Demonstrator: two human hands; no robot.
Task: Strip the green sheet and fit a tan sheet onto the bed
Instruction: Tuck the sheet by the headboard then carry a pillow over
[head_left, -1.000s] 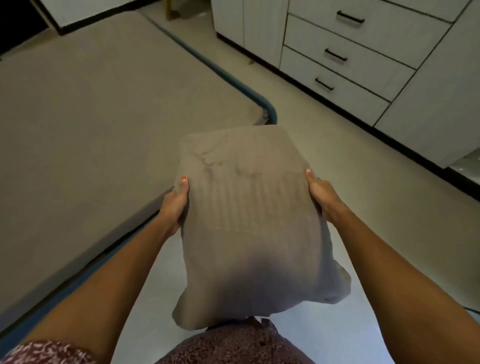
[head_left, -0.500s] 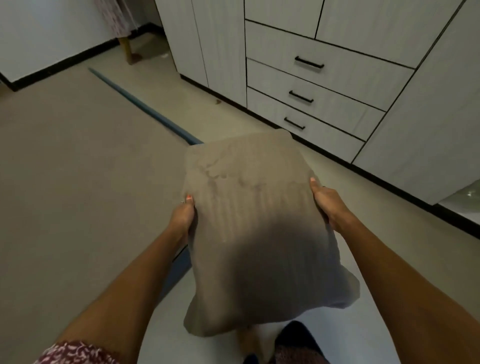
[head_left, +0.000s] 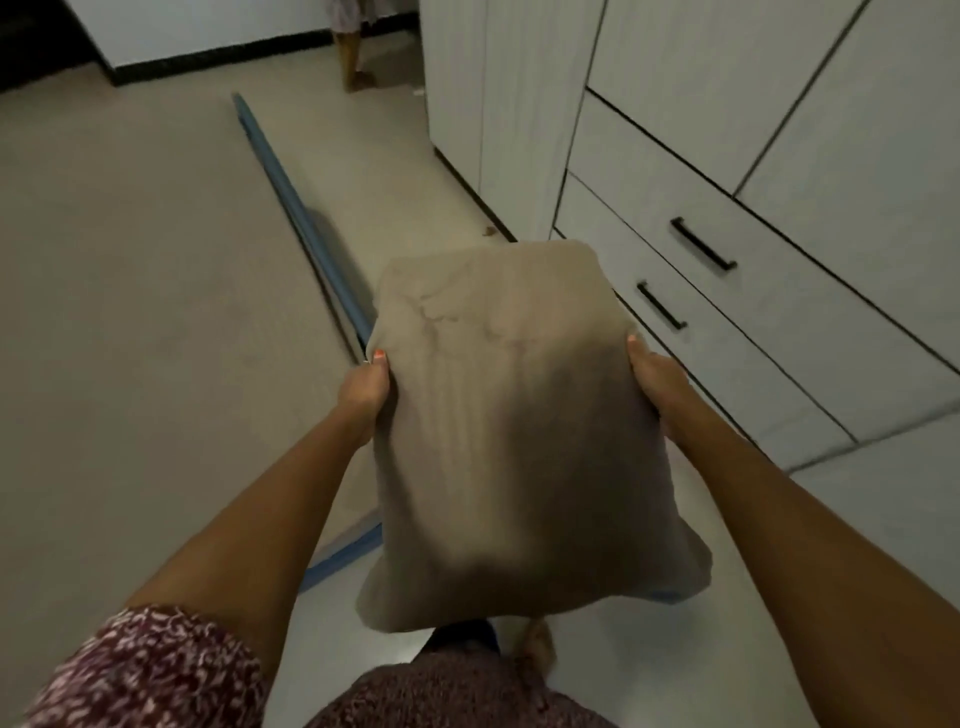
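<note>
I hold a tan pillow out in front of me, lengthwise, above the floor beside the bed. My left hand grips its left edge and my right hand grips its right edge. The bed fills the left half of the view and is covered with a smooth tan sheet. A blue edge of the mattress shows along the bed's right side and near the corner below my left arm. No green sheet is in view.
A white wardrobe with drawers and black handles lines the right side. A narrow strip of pale floor runs between it and the bed. A wooden leg stands at the far wall. My feet show below the pillow.
The view has swung right and forward along the bed's side; the wardrobe is closer. Both hands keep the same hold on the pillow, which stays in front of me.
</note>
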